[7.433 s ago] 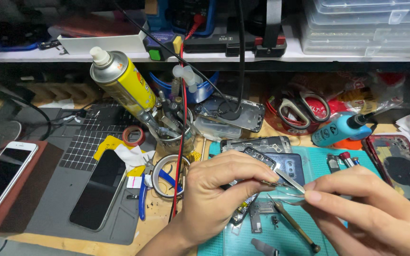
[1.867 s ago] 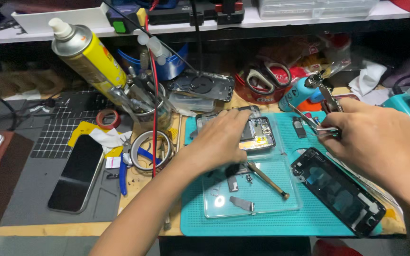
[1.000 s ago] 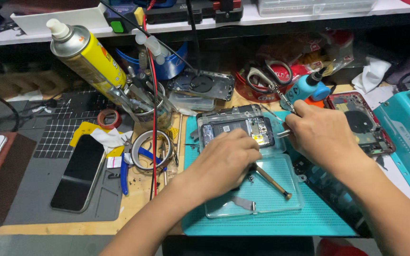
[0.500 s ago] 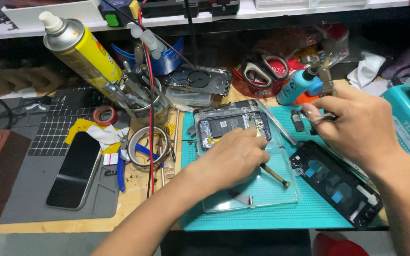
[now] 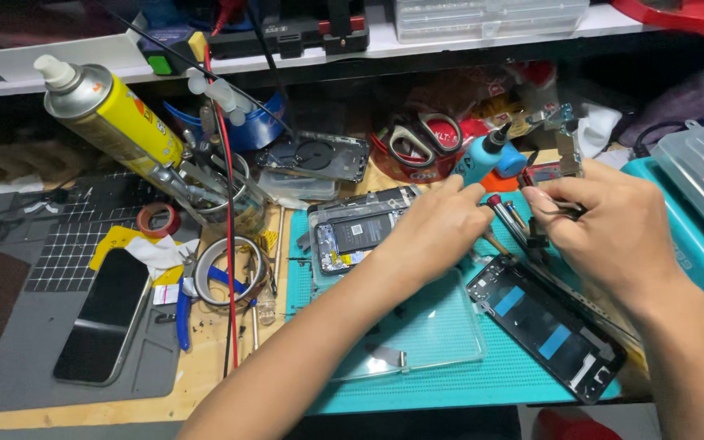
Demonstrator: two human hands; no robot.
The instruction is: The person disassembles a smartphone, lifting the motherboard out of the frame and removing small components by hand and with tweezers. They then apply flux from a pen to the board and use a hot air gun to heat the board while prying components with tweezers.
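Cluttered table [image 5: 205, 383] under a shelf [image 5: 450, 41]; left hand [image 5: 433, 228] rests fingers-down on the opened phone [image 5: 352, 232] (teal mat [image 5: 450, 383]), right hand [image 5: 613, 232] pinches tweezers [image 5: 560, 210] just right.

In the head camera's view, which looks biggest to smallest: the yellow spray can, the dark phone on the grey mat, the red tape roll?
1. Dark phone
2. Yellow spray can, close to it; nearness makes this unsure
3. Red tape roll, clearly smallest
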